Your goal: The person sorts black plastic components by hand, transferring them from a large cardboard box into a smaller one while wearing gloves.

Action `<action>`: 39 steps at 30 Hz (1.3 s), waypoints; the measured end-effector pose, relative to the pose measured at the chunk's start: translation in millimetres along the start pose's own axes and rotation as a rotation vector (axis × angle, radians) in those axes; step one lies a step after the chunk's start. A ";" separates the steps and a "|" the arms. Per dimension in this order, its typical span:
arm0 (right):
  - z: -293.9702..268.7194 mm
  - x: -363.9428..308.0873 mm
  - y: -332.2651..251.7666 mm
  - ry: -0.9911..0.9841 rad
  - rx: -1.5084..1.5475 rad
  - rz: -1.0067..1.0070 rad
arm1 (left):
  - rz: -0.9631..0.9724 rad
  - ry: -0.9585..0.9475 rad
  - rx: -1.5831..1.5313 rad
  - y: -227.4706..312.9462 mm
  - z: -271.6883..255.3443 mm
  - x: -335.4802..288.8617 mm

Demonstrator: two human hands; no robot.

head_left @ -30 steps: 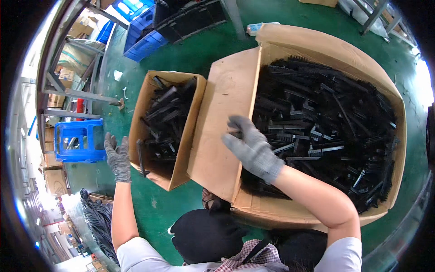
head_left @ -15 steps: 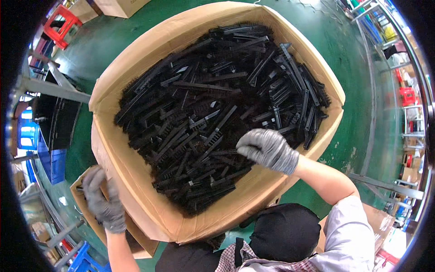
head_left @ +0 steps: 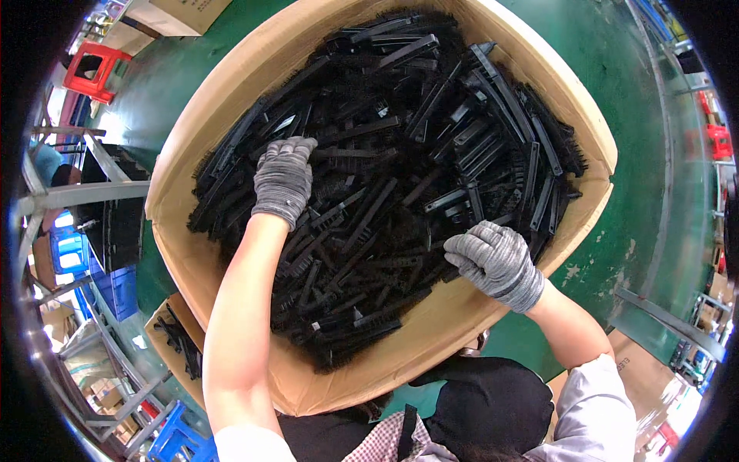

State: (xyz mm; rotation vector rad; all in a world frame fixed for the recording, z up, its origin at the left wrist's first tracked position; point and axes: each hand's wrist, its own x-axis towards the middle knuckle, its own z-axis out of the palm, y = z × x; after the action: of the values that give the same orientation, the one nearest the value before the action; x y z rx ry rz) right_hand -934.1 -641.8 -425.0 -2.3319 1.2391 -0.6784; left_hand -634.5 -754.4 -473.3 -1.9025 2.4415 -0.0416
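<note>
A big cardboard box [head_left: 431, 327] in front of me holds a deep, tangled heap of black brush strips [head_left: 369, 208], long plastic bars with bristles. Over the left part of the heap, my left hand [head_left: 285, 181], in a grey knitted glove, is bent down onto the strips; its fingertips are hidden, so what they grip cannot be made out. My right hand [head_left: 496, 262], gloved alike, hovers by the near right wall with its fingers curled closed. Whatever they may hold does not show. A smaller cardboard box [head_left: 165, 308] at lower left contains some black pieces [head_left: 181, 335].
Metal rails [head_left: 92, 196] and a blue crate [head_left: 115, 289] stand on the left. A red stool [head_left: 94, 71] is at far left, a blue stool [head_left: 177, 431] at lower left. Flat cardboard [head_left: 635, 362] lies at right on the green floor [head_left: 585, 254]. Shelving lines the right edge.
My left hand has come from over the small box into the big box, onto the heap. My right hand has shifted slightly right and stays curled. The view has shifted a little.
</note>
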 end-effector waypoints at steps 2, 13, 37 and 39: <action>-1.0 -1.4 3.7 0.020 0.052 0.002 | 0.150 -0.049 -0.027 4.9 3.1 10.4; 0.5 -2.1 10.9 0.016 0.218 0.041 | 0.108 -0.124 -0.186 0.1 -37.8 14.4; -5.6 125.1 73.3 -0.191 -0.441 -0.082 | -0.399 0.457 -0.925 20.1 -30.1 -14.0; 1.6 150.0 78.9 -0.342 -0.501 0.034 | -0.638 0.516 -1.332 15.3 -51.6 -27.0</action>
State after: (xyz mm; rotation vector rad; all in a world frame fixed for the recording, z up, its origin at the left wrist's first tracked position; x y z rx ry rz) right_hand -911.0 -809.3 -436.9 -2.6577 1.3962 0.0657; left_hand -645.4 -724.9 -421.9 -3.4237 2.0152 1.5970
